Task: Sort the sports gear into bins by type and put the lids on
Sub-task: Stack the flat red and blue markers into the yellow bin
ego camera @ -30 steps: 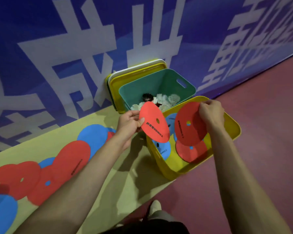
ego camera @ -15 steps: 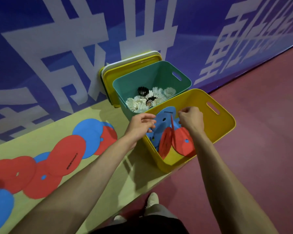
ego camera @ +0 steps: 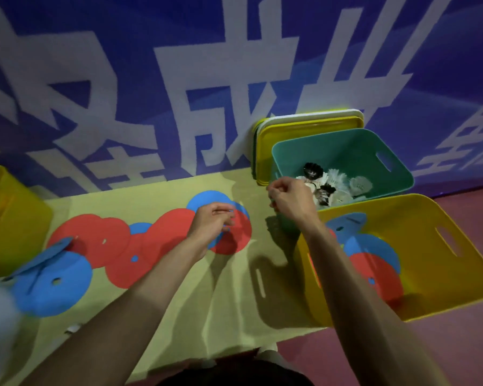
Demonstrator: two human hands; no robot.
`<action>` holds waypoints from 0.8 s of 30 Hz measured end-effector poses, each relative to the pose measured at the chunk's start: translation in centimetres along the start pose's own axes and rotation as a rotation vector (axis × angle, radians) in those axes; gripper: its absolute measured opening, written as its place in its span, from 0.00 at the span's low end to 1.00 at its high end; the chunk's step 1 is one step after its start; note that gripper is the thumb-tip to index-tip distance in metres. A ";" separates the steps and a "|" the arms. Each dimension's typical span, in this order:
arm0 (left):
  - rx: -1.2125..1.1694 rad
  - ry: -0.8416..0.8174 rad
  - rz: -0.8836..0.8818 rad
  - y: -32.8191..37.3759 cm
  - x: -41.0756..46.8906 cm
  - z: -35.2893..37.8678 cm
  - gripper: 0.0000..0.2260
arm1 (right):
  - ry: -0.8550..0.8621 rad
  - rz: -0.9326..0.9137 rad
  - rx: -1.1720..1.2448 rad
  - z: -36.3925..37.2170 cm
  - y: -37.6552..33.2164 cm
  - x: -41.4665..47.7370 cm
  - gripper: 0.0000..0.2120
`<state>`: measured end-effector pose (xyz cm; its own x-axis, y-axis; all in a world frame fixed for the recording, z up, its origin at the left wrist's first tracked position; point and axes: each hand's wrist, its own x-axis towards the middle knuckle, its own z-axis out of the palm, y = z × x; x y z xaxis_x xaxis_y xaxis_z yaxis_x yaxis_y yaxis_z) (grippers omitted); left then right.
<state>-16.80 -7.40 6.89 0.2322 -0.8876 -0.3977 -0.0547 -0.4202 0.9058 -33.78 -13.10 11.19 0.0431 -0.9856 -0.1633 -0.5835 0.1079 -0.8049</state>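
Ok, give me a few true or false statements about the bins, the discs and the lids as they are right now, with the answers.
1. The teal bin holds shuttlecocks. True.
2. The yellow bin beside it holds only blue discs. False: it holds red and blue flat discs.
3. Both of these bins have lids on. False: both are open, and the lids lean on the wall behind the teal bin.
4. Red and blue loose discs lie on the mat. True.
5. The left hand is over the loose discs. True.
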 end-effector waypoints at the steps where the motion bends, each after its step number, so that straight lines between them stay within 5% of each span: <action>1: 0.004 0.025 0.001 -0.3 0.2 -1.1 0.12 | -0.038 -0.020 -0.004 1.2 -0.5 0.4 0.08; 8: 0.019 0.351 0.029 -4.4 1.9 -8.8 0.15 | -0.330 0.004 -0.077 9.1 -0.9 3.0 0.07; 24: 0.338 0.364 -0.276 -12.3 8.3 -13.6 0.20 | -0.423 0.263 -0.292 17.8 4.6 7.8 0.21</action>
<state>-0.96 -7.03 -5.61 0.5981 -0.6395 -0.4831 -0.2384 -0.7174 0.6545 -21.65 -18.02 -3.92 0.1521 -0.7863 -0.5988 -0.8154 0.2426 -0.5257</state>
